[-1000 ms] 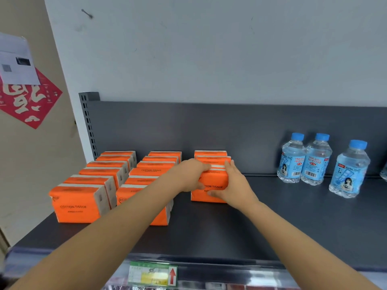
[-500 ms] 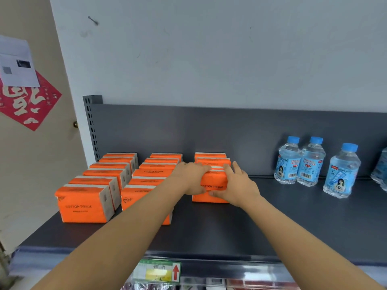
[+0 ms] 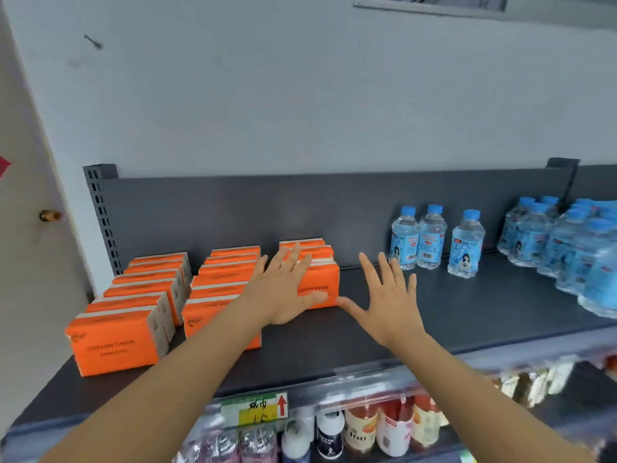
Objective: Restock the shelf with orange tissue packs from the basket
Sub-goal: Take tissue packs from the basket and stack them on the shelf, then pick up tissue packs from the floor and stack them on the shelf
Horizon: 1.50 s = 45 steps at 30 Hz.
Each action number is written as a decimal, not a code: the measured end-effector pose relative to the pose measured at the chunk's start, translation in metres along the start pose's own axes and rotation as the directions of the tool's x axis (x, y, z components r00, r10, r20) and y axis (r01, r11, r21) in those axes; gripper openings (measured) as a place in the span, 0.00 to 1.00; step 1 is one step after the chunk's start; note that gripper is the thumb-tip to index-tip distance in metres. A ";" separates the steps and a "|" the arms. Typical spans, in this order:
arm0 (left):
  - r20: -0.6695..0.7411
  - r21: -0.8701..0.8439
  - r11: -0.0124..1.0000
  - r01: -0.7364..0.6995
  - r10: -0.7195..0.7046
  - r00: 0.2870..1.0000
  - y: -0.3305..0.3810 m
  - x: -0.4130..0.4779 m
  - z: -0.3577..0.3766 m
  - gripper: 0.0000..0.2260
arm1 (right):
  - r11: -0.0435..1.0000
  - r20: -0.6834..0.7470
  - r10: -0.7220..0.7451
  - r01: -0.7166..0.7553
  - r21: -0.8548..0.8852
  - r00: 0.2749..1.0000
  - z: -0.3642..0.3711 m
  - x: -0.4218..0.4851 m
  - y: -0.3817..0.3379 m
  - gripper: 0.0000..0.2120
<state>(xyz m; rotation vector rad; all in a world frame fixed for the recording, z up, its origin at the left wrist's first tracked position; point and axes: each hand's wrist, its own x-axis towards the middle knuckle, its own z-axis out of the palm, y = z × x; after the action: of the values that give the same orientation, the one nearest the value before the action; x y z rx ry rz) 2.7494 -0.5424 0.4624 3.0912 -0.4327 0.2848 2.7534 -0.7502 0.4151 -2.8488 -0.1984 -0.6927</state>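
Observation:
Three rows of orange tissue packs stand on the dark grey shelf (image 3: 467, 315). The left row (image 3: 117, 342) and middle row (image 3: 223, 279) each hold several packs; the right row (image 3: 322, 282) is shorter. My left hand (image 3: 283, 289) hovers with fingers spread in front of the right row's front pack, covering its left part. My right hand (image 3: 387, 302) is spread open just right of that pack, above the bare shelf, holding nothing. The basket is out of view.
Three small water bottles (image 3: 430, 242) stand at the back right of the packs, and a wrapped bundle of bottles (image 3: 574, 248) fills the far right. Below the shelf's front edge, a price tag (image 3: 253, 409) and a lower shelf of drink bottles (image 3: 367, 429).
Both hands let go of the right row's front pack and opened, fingers spread. The right hand drew away to the right. The camera view shifted right and tilted down.

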 end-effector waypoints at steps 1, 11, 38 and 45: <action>-0.025 -0.011 1.000 -0.025 0.025 0.999 0.006 -0.008 -0.001 0.37 | 0.999 -0.024 0.031 -0.032 -0.005 0.999 -0.007 -0.015 0.002 0.42; -0.112 -0.132 0.903 -0.409 0.396 0.911 0.103 -0.118 0.043 0.44 | 0.930 -0.135 0.350 -0.361 -0.071 0.927 -0.052 -0.237 0.047 0.32; 0.437 -0.248 0.819 -0.517 0.571 0.695 0.384 -0.249 0.524 0.31 | 0.347 0.516 0.831 -0.918 -0.190 0.207 0.227 -0.649 0.283 0.28; 0.714 -0.236 0.910 -0.342 0.401 0.574 0.413 -0.320 0.809 0.39 | 0.298 0.641 0.761 -0.930 -0.214 0.097 0.474 -0.764 0.339 0.40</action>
<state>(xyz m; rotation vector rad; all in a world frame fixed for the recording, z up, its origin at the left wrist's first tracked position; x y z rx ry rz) 2.4778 -0.8790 -0.3983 2.8403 -1.0745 -1.0584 2.3480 -1.0341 -0.4087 -2.1443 1.1801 0.5938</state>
